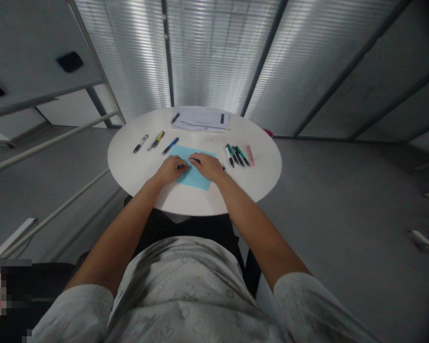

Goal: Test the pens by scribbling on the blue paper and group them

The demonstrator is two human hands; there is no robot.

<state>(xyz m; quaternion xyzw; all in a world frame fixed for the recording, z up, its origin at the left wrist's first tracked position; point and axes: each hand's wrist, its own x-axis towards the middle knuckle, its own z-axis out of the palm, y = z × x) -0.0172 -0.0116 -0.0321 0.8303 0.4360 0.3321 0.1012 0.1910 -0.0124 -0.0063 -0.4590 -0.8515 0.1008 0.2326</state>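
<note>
A light blue sheet of paper (195, 179) lies on the round white table (186, 204), under both of my hands. My left hand (170, 169) is at the sheet's left side, its fingers closed on a small dark pen-like piece (180, 166). Close beside it on the sheet, my right hand (208, 165) pinches another dark, slim pen-like piece (196, 160). The hands are a short gap apart. Whether the two pieces belong to one pen I cannot tell. A blue pen (170, 146) lies just beyond my left hand.
Several pens (238, 156) and a pink strip (250, 155) lie on the right. A white-and-black pen (140, 144) and a yellow pen (158, 140) lie on the left. Stacked papers (200, 119) with a dark pen (175, 117) rest at the far edge. Metal rails (53, 140) stand left.
</note>
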